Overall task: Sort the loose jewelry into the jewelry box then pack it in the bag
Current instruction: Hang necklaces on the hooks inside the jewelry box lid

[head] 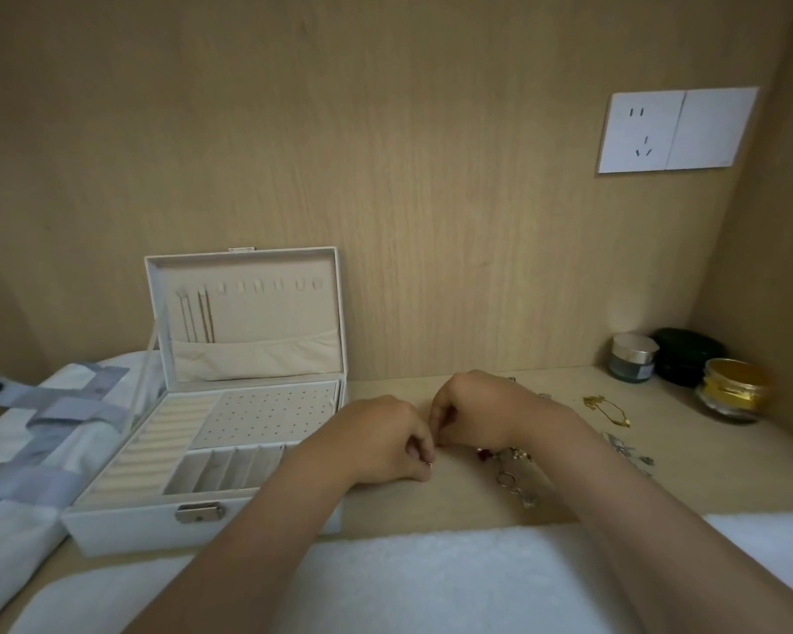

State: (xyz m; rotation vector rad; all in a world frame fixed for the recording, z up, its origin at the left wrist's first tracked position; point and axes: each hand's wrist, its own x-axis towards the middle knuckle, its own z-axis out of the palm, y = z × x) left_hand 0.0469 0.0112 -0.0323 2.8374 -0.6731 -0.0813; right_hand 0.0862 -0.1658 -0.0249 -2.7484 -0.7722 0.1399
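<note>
I hold left hand (385, 443) and right hand (474, 411) just R of the open jewelry box (133, 519), both curled, fingertips pinching one small piece (430, 463) between them, prob. to sort out its clasp. Loose jewelry (516, 478) lies further R; bag (28, 450) L of box.

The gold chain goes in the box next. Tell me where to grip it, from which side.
Probably pinch the gold chain at its bunched end nearer the wall, from above with the right hand. It lies flat on the desk, clear of other pieces, so no side offers a hold.
</note>
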